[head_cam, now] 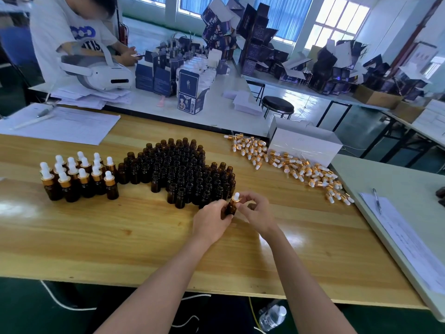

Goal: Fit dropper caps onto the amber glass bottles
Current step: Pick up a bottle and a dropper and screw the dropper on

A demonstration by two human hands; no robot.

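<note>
Btl (pixel 231 208) partly behind L fingers (pixel 221 205)

Surroundings of the workplace. Beneath the left hand (pixel 212 220) we see a pale wooden surface (pixel 120 237). Far ahead and to the left of that hand lie printed sheets (pixel 60 126). Beyond them, on a white surface (pixel 216 112), we note a white headset (pixel 101 73) and a person in a white T-shirt (pixel 60 27). Straight ahead of the hand stand dark-blue cartons (pixel 190 90). Ahead and to the right of the right hand (pixel 257 213) sits a white box (pixel 305 143), with a black round stool (pixel 277 106) behind it and heaped dark cartons (pixel 337 68) farther off. To the right of that hand a pen (pixel 376 200) rests on paper forms (pixel 404 239). Nearer us than the hand, on the green floor (pixel 24 309), lie a clear plastic bottle (pixel 273 317) and a white cable (pixel 60 302).
</note>
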